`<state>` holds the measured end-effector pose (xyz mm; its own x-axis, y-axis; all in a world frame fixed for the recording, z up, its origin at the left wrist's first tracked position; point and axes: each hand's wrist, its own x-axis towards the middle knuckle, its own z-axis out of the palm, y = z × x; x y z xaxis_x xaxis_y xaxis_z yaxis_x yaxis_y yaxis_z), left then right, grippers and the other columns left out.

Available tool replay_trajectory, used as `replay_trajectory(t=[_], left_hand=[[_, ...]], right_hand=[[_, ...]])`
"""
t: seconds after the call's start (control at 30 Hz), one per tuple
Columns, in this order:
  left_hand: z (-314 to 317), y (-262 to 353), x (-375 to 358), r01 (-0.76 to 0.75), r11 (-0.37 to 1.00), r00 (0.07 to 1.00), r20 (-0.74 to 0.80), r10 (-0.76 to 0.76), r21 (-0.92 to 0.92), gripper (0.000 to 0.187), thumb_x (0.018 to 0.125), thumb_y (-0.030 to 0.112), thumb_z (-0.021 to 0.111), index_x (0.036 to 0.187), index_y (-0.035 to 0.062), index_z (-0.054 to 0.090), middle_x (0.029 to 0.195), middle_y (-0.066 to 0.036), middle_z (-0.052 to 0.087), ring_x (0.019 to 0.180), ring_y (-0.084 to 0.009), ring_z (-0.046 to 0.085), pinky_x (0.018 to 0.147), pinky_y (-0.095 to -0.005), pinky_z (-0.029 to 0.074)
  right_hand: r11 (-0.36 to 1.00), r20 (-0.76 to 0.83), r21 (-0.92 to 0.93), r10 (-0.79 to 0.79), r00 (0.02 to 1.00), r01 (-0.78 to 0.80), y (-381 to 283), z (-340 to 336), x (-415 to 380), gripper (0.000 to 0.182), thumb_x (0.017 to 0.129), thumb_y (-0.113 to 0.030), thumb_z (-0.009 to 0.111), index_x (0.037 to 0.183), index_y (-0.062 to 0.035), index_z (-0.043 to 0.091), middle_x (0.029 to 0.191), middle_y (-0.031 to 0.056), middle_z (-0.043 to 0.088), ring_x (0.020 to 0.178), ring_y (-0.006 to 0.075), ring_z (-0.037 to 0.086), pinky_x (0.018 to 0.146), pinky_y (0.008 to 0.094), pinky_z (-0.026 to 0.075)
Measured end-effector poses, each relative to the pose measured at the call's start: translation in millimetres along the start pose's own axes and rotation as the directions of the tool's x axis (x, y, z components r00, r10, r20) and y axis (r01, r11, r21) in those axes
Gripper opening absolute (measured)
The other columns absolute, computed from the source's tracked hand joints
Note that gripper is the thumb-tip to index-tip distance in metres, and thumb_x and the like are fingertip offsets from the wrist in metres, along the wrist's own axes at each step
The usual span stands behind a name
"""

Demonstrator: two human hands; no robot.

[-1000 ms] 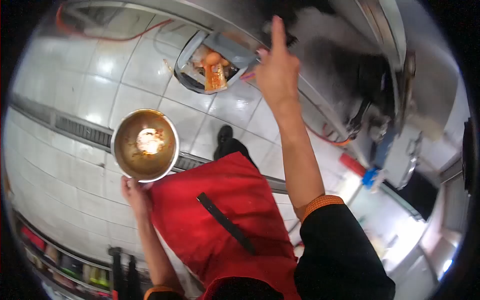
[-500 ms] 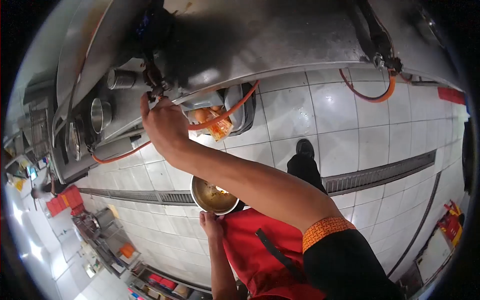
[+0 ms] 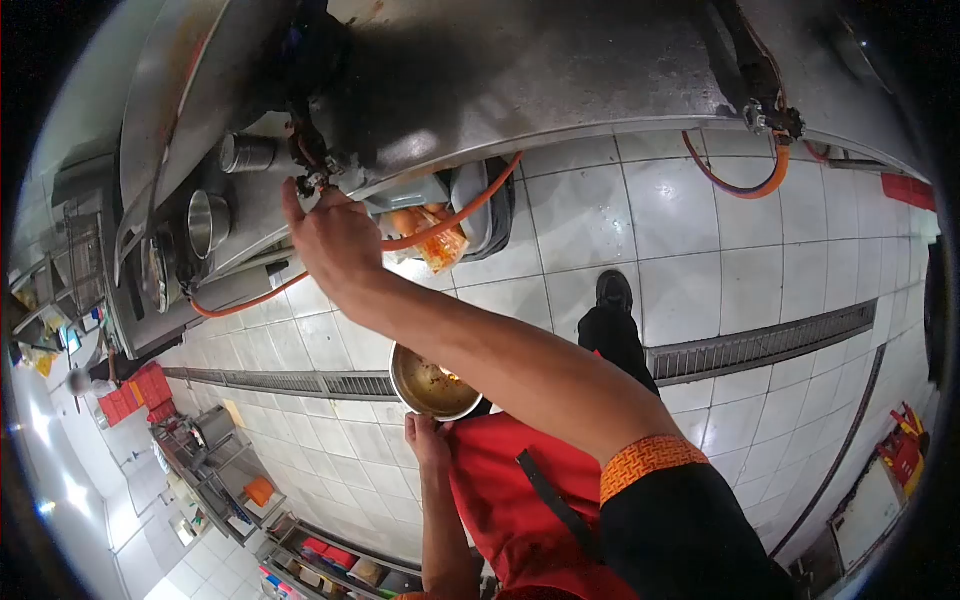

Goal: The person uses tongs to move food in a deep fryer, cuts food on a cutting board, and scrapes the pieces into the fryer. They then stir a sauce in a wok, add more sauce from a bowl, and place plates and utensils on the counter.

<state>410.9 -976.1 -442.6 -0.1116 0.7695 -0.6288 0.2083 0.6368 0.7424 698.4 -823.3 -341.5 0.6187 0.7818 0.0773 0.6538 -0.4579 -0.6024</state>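
Note:
My right hand (image 3: pixel 340 235) reaches across to the stove front, its fingers closed on the gas valve (image 3: pixel 318 183) where an orange hose joins. Behind the valve sits a dark burner (image 3: pixel 305 50). Low in front of the red apron (image 3: pixel 530 480), my left hand (image 3: pixel 428 437) grips a round metal pot (image 3: pixel 425 385) at its near edge; any handle is hidden. Brownish residue and small bits coat the pot's inside, and my right forearm covers part of it.
The steel stove top (image 3: pixel 560 70) runs along the far side. A metal cup (image 3: pixel 248 153) and a bowl (image 3: pixel 208 223) stand at left. Below its edge loops the orange hose (image 3: pixel 450 222), near a bin (image 3: pixel 485 205) with eggshells. A floor drain (image 3: pixel 760 345) crosses the tiles.
A faint blue glow at the burner has faded from view. My right hand stays at the valve, and my left hand still grips the pot. The view has shifted slightly.

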Motion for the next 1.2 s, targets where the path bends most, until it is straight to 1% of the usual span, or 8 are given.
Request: replay_trajectory(t=[0.17,0.23,0.37,0.6,0.83,0.93,1.0,1.2], left_hand=[[-34,8,-1,0.043,0.989,0.997,0.067,-0.034,-0.142,0.009,0.087,0.019,0.049,0.085,0.0116,0.044,0.085,-0.004,0.055,0.076,-0.0165,0.056,0.06,-0.0323,0.051],[-51,22,-16,0.074,0.984,0.997,0.008,-0.074,-0.159,0.01,0.086,0.019,0.05,0.086,0.0115,0.043,0.087,-0.006,0.054,0.079,-0.0183,0.055,0.062,-0.0343,0.051],[-88,68,-45,0.074,0.969,0.997,0.006,-0.075,-0.238,0.01,0.085,0.017,0.049,0.084,0.0116,0.041,0.088,-0.005,0.052,0.083,-0.0203,0.055,0.065,-0.0367,0.052],[-156,144,-48,0.001,0.982,0.999,-0.031,-0.007,-0.19,0.01,0.082,0.014,0.05,0.082,0.0095,0.041,0.08,-0.005,0.048,0.073,-0.0139,0.051,0.055,-0.0336,0.054],[-191,220,-16,-0.091,0.985,0.995,-0.046,0.085,-0.146,0.019,0.084,0.023,0.055,0.078,0.0122,0.041,0.077,-0.002,0.05,0.068,-0.0115,0.052,0.053,-0.0328,0.055],[-185,250,-6,-0.124,0.979,0.992,-0.042,0.119,-0.163,0.018,0.087,0.023,0.053,0.08,0.0123,0.041,0.076,-0.002,0.053,0.07,-0.0123,0.055,0.052,-0.0322,0.054],[-169,275,-4,-0.168,0.975,0.985,-0.057,0.161,-0.149,0.016,0.087,0.021,0.052,0.08,0.0107,0.042,0.076,-0.002,0.051,0.07,-0.0118,0.054,0.049,-0.0301,0.054],[-129,342,-49,-0.21,0.968,0.97,-0.152,0.189,-0.135,0.016,0.086,0.021,0.054,0.08,0.0103,0.043,0.077,-0.001,0.049,0.07,-0.009,0.052,0.047,-0.026,0.053]], right_hand=[[0.943,0.157,0.327,-0.115,0.981,0.058,46,-49,-74,0.051,0.074,0.004,0.049,0.124,0.0005,0.038,0.107,0.0253,0.052,0.098,0.0369,0.053,0.081,0.0435,0.045],[0.709,-0.029,0.678,0.288,0.957,-0.193,36,-127,-99,0.027,0.087,-0.008,0.046,0.111,0.0037,0.042,0.101,0.02,0.052,0.092,0.0285,0.055,0.078,0.0371,0.046],[0.93,-0.315,0.328,-0.06,0.947,0.168,-31,-213,-77,0.032,0.083,-0.013,0.055,0.107,0.0015,0.039,0.092,0.0183,0.045,0.086,0.0313,0.049,0.073,0.0423,0.041],[0.996,-0.017,-0.061,0.062,0.998,-0.063,-66,-212,19,0.039,0.077,-0.002,0.052,0.114,0.0061,0.04,0.103,0.0267,0.041,0.091,0.0403,0.05,0.076,0.0456,0.044],[0.388,0.134,-0.917,0.064,0.989,0.099,-94,-246,189,0.015,0.078,-0.01,0.055,0.086,-0.0106,0.068,0.087,0.0089,0.066,0.08,0.0236,0.065,0.059,0.0328,0.051],[0.421,0.173,-0.893,-0.006,0.985,0.159,-91,-295,217,0.014,0.075,-0.016,0.059,0.085,-0.0138,0.069,0.082,0.0072,0.067,0.075,0.0219,0.065,0.058,0.0331,0.051],[0.243,0.34,-0.936,0.426,0.838,0.256,-73,-307,246,0.017,0.072,-0.023,0.062,0.084,-0.014,0.07,0.085,0.0066,0.067,0.075,0.021,0.065,0.059,0.0357,0.05],[0.774,0.542,-0.604,0.223,0.81,0.191,-3,-234,252,0.026,0.068,-0.017,0.058,0.089,-0.0048,0.066,0.096,0.0189,0.062,0.089,0.0308,0.061,0.075,0.0396,0.049]])
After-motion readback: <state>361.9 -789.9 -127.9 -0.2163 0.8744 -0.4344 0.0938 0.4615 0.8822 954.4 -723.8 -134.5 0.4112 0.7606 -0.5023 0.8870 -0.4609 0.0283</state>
